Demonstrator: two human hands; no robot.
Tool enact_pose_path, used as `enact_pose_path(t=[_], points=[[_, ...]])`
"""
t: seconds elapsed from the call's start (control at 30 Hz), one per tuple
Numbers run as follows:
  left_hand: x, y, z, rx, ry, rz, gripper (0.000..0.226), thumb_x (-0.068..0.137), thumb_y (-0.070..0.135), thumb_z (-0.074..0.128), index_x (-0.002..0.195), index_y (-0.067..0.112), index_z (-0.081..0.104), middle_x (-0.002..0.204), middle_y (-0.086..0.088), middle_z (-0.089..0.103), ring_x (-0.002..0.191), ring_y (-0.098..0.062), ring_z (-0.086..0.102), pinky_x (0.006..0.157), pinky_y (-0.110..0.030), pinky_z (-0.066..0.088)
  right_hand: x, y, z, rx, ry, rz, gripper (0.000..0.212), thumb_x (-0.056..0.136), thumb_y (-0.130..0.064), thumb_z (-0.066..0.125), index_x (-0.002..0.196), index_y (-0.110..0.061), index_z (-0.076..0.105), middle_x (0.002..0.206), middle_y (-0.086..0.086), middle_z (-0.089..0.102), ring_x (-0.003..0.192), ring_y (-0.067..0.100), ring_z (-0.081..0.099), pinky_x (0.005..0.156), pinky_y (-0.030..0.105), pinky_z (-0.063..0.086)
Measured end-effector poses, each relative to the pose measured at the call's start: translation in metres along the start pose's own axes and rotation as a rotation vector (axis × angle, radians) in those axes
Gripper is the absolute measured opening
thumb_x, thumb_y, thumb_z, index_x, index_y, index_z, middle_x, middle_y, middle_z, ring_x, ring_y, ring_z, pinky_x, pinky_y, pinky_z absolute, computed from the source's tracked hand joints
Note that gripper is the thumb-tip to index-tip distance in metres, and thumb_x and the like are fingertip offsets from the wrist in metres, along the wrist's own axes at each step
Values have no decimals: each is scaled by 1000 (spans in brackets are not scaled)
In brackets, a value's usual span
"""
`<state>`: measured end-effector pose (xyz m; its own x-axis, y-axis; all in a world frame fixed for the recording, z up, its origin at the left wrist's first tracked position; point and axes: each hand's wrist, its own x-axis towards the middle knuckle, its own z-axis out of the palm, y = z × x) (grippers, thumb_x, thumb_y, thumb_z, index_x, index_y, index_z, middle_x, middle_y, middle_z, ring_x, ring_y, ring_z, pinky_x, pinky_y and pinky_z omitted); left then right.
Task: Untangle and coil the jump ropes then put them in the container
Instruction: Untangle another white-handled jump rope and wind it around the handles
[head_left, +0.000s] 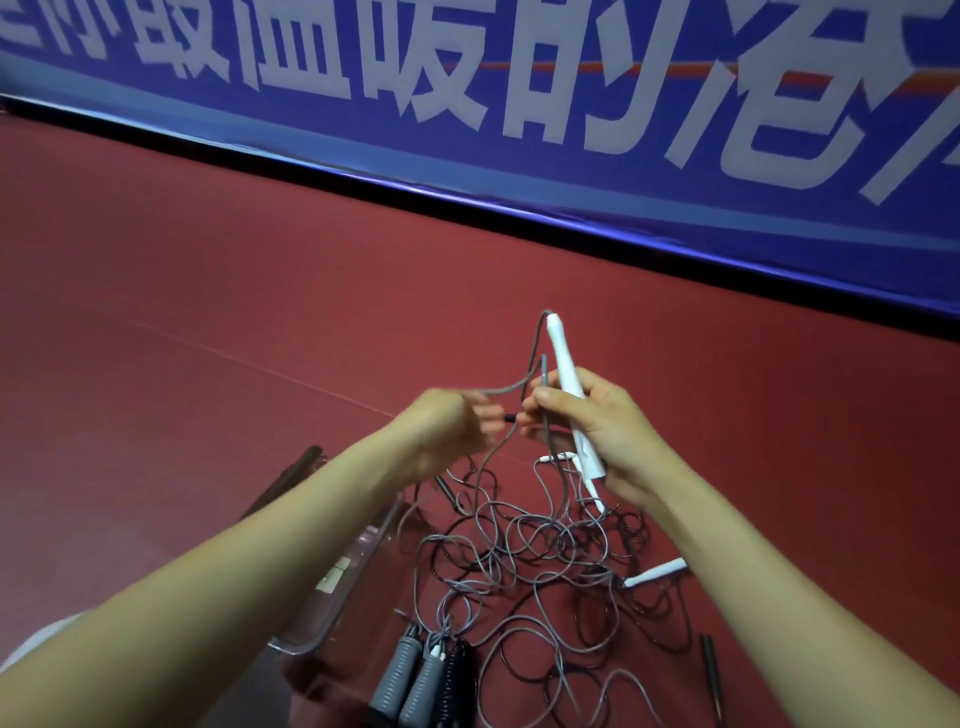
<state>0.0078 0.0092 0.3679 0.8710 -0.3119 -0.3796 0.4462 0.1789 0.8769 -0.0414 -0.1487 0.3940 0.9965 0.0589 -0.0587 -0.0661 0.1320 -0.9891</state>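
My right hand grips a white jump-rope handle upright, its grey cord looping off the top. My left hand, blurred, pinches that grey cord just left of the handle. Below both hands a tangle of grey and dark cords lies on the red floor. Two more white handles lie in the tangle. Grey and black ribbed handles lie side by side at the bottom. A clear plastic container sits under my left forearm, partly hidden.
A blue banner with white characters runs along the back, its black base meeting the red floor. A dark slim handle lies at the lower right. Another dark object lies by the container's far end.
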Motion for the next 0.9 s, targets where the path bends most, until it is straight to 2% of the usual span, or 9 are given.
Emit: enact_pose_path(t=[0.1, 0.2, 0.27, 0.33, 0.47, 0.53, 0.7, 0.83, 0.9], points=[[-12, -27, 11, 511, -276, 1, 40, 85, -19, 47, 113, 7, 59, 114, -4, 62, 101, -14, 56, 80, -22, 48, 4, -3, -1, 81, 37, -13, 5, 92, 0, 57, 93, -4, 58, 78, 8, 70, 78, 22, 70, 79, 38, 60], [-19, -46, 19, 592, -454, 60, 20, 90, -5, 58, 102, 11, 60, 97, 0, 61, 94, -10, 56, 82, -15, 46, 5, -5, -2, 123, 61, -22, 4, 92, -1, 57, 95, -4, 58, 77, 9, 70, 79, 23, 71, 73, 36, 61], [-19, -50, 21, 604, -458, 115, 7, 93, 3, 59, 96, 8, 59, 89, 0, 59, 82, -8, 54, 75, -13, 45, 5, -5, -3, 137, 81, -27, 4, 92, -1, 57, 95, -3, 58, 78, 9, 70, 79, 24, 71, 70, 34, 60], [-18, -49, 21, 561, -419, 148, 9, 94, 4, 58, 88, 10, 57, 82, -2, 61, 75, -10, 55, 69, -14, 46, 7, -6, -7, 147, 103, -43, 5, 93, -3, 57, 97, -4, 59, 80, 8, 72, 82, 23, 71, 69, 32, 59], [-18, -32, 25, 344, -308, 218, 11, 97, 6, 53, 88, 11, 52, 81, -6, 67, 72, -19, 65, 72, -29, 55, 12, -6, -15, -21, 132, -28, 15, 94, -14, 57, 108, -10, 62, 99, 3, 72, 88, 15, 70, 70, 26, 59], [-21, -14, 26, 178, -243, 272, 10, 98, 5, 51, 88, 9, 52, 79, -7, 67, 65, -16, 68, 63, -26, 58, 11, 0, -15, -84, 127, 41, 19, 94, -14, 57, 111, -7, 62, 96, 4, 71, 80, 12, 68, 69, 24, 57], [-24, 31, 9, -160, -51, 353, 14, 98, 2, 48, 85, 4, 52, 83, -9, 68, 64, -17, 71, 61, -25, 60, 3, 14, -8, -209, -64, 192, 15, 96, -24, 54, 104, -14, 62, 93, 3, 75, 80, 12, 70, 65, 18, 51], [-19, 44, -9, -334, 15, 361, 8, 99, 2, 47, 93, 0, 52, 91, -13, 65, 71, -20, 73, 65, -28, 61, 2, 11, -4, -180, -114, 155, 4, 93, -14, 59, 96, -12, 62, 86, 4, 74, 81, 18, 70, 79, 31, 55], [-14, 41, -10, -391, 55, 331, 10, 100, 3, 44, 94, -2, 51, 92, -15, 64, 72, -21, 72, 63, -27, 60, 1, 9, -3, -176, -63, 108, 6, 91, -6, 61, 94, -11, 61, 83, 7, 72, 76, 18, 70, 72, 30, 56]])
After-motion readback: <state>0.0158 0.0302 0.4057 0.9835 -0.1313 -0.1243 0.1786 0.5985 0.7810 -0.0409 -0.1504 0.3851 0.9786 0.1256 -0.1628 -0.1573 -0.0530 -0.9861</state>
